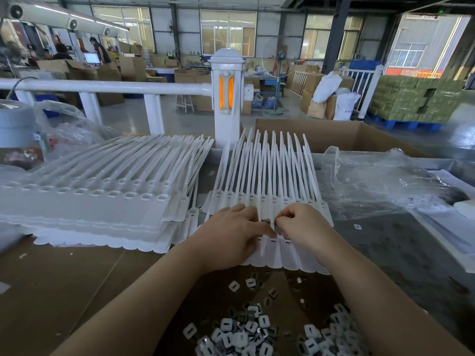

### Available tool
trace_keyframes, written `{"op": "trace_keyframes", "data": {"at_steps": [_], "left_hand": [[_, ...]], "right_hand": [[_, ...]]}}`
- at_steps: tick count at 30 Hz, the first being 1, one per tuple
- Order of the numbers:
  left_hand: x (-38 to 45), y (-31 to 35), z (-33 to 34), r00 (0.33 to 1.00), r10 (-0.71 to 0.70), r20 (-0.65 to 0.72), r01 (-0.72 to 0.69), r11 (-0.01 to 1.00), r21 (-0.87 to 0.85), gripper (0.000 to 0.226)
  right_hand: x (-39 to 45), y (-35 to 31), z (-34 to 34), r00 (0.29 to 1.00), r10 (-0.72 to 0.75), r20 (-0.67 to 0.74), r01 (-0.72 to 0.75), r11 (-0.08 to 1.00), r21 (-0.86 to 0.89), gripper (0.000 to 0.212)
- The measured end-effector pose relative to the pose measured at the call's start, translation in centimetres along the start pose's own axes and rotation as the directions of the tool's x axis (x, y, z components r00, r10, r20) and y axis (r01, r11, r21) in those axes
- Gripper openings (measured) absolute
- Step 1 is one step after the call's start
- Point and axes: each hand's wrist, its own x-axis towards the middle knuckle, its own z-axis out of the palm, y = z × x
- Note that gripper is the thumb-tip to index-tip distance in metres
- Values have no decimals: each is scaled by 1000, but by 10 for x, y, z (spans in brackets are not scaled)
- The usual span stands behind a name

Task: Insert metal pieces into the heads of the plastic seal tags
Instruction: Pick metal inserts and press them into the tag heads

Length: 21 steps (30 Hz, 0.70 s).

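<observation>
Both hands on the tag strip (272, 201), tails pointing away. Left hand (231, 235) presses flat; right hand (300, 224) pinches at a head, probably seating a piece. Metal pieces (257, 330) lie nearer, between forearms.

Your tags (267, 176) were matt, smooth white plastic, slightly translucent at the flat heads. The pieces (246, 330) by your arms looked like dull grey metal with pale faces. The tabletop (64, 291) was covered in brown, matt cardboard. The bag (380, 186) was clear, glossy, crinkled plastic film.
</observation>
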Motion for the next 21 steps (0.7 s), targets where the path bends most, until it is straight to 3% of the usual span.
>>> {"op": "trace_keyframes", "data": {"at_steps": [5,10,12,14,16,19,21], "left_hand": [[2,-1,1,1000,21,-2,-21,999,43,36],[-2,-7,7,997,-69,29,72,990,-121,34],[-3,-10,10,995,-95,32,99,982,-162,25],[-4,-13,12,992,-115,43,121,972,-203,17],[-4,-15,13,992,-119,53,128,967,-220,17],[-3,-17,15,992,-111,64,122,972,-200,26],[-2,-18,16,992,-110,65,121,974,-192,28]], "right_hand": [[2,0,0,1000,-13,11,13,1000,-5,14],[-4,-5,-6,993,-85,86,82,996,37,14],[-11,-12,-14,929,-206,307,191,978,80,10],[-20,-21,-16,778,-320,541,295,946,134,6],[-27,-29,-10,679,-379,629,393,911,124,5],[-29,-35,4,655,-406,637,535,845,-11,14],[-30,-35,8,669,-390,633,546,835,-62,18]]}}
